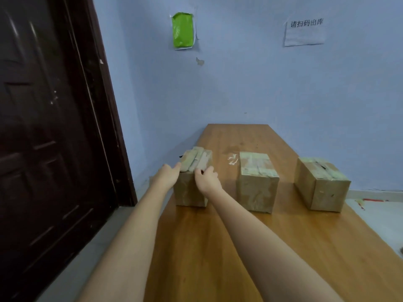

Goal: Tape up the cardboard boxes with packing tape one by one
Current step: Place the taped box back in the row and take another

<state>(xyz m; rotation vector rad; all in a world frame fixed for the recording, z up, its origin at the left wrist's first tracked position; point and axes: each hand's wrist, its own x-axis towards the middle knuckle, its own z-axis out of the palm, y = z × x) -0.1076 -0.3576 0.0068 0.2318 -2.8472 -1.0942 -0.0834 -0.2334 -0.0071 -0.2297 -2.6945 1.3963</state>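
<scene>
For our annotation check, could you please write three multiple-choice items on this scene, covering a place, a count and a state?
1. Which box do both hands touch?
A. leftmost
B. middle
C. rightmost

2. How many cardboard boxes stand on the table?
A. two
B. three
C. four

3. How is the dark door?
A. wide open
B. removed
C. closed

Key: 1 A, the left hand and right hand meet at the top of the leftmost box. 2 B, that box, the middle box and the rightmost box stand on the wooden table. 3 C, the door fills its frame.
</scene>
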